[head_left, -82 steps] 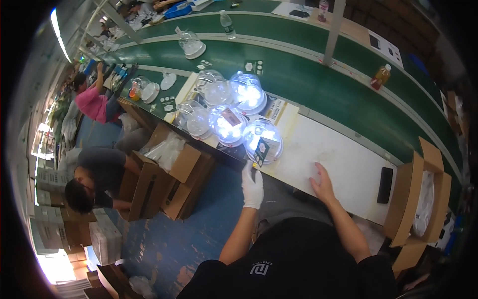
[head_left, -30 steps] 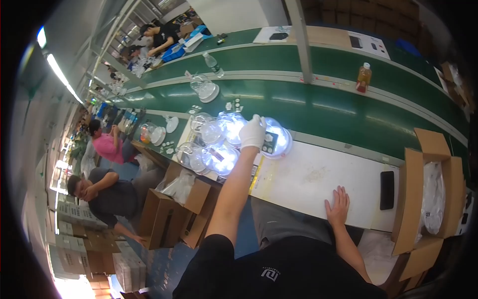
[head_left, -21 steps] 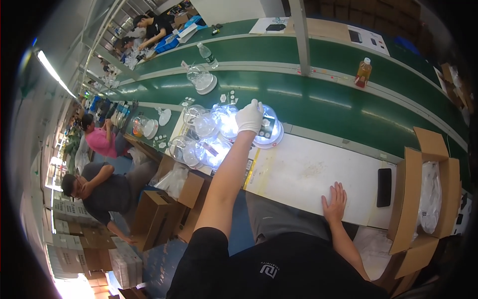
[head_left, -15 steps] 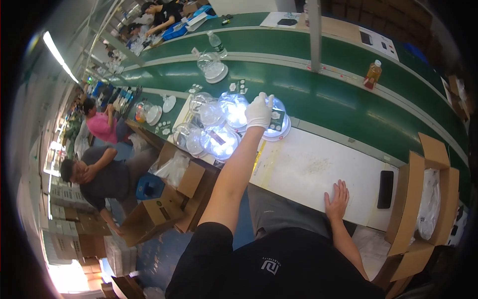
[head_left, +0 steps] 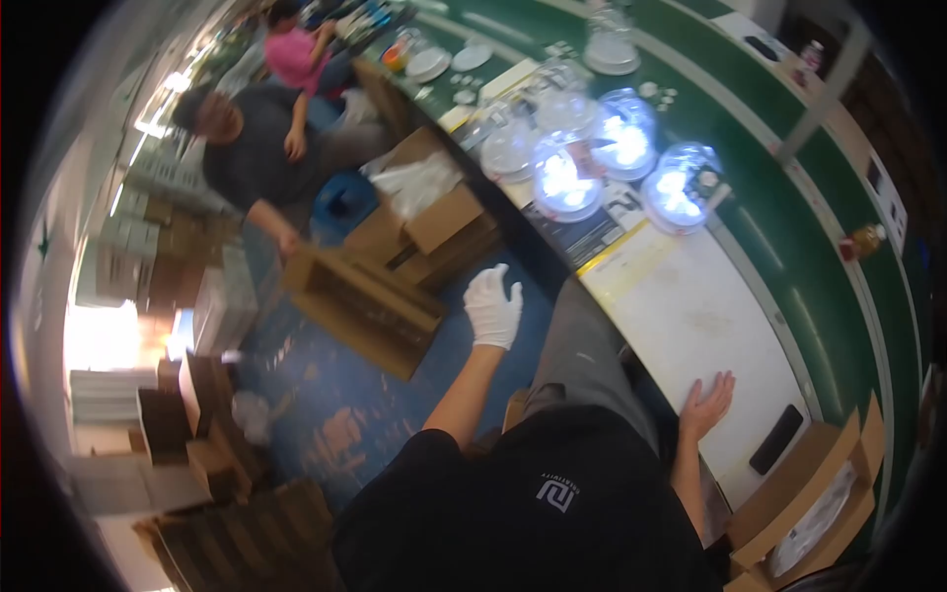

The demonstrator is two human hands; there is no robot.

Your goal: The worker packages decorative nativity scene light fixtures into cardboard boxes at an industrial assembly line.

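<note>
Three clear, rounded domes (head_left: 681,189), glowing white on round bases, are set at the far end of a smooth white counter (head_left: 681,296), with unlit domes (head_left: 506,155) clustered to their left. The left hand (head_left: 493,308), gloved in white, is held open and empty over scuffed blue floor (head_left: 296,395), near a cardboard box (head_left: 365,321) gripped by a co-worker (head_left: 261,148). The bare right hand (head_left: 708,407) is rested open at the counter's near edge, beside a black slab (head_left: 777,439); flat white surface is left between hand and domes.
</note>
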